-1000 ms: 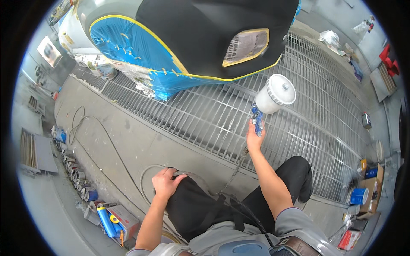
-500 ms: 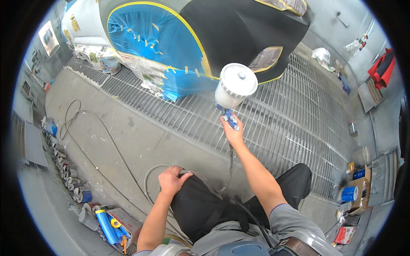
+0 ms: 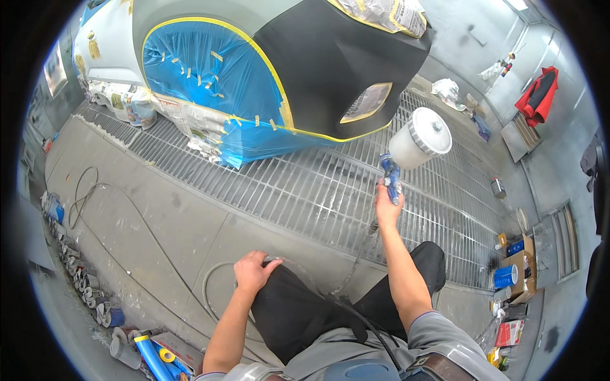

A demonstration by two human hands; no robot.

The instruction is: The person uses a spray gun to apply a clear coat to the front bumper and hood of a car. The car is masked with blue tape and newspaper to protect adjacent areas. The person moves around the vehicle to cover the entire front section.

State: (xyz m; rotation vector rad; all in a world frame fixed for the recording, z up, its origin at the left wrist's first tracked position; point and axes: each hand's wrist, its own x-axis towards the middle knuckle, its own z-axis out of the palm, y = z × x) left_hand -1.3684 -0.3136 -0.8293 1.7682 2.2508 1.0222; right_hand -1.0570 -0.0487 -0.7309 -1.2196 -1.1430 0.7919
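Note:
My right hand (image 3: 387, 206) is closed round the handle of a blue spray gun (image 3: 391, 174), held out over the floor grating. On top of the gun sits a large white paint cup (image 3: 410, 149) with a round lid, tilted to the right. An air hose (image 3: 356, 260) hangs from the handle. Resting by my left knee, my left hand (image 3: 253, 272) has its fingers curled round a length of the hose; part of its grip is hidden. Ahead stands a car body with a black bumper (image 3: 330, 70), its wheel opening covered by blue masking film (image 3: 203, 70) edged in yellow tape.
Metal grating (image 3: 305, 190) runs under the car. Hose loops (image 3: 136, 216) lie across the grey floor at left. Several used cans (image 3: 89, 292) line the left wall. A cardboard box (image 3: 524, 273) and blue can (image 3: 506, 276) stand at right. A red jacket (image 3: 537, 95) hangs beyond.
My right hand has swung the spray gun rightward, away from the bumper, and the cup now tilts to the right. The view has shifted slightly right. My left hand stays by the knee.

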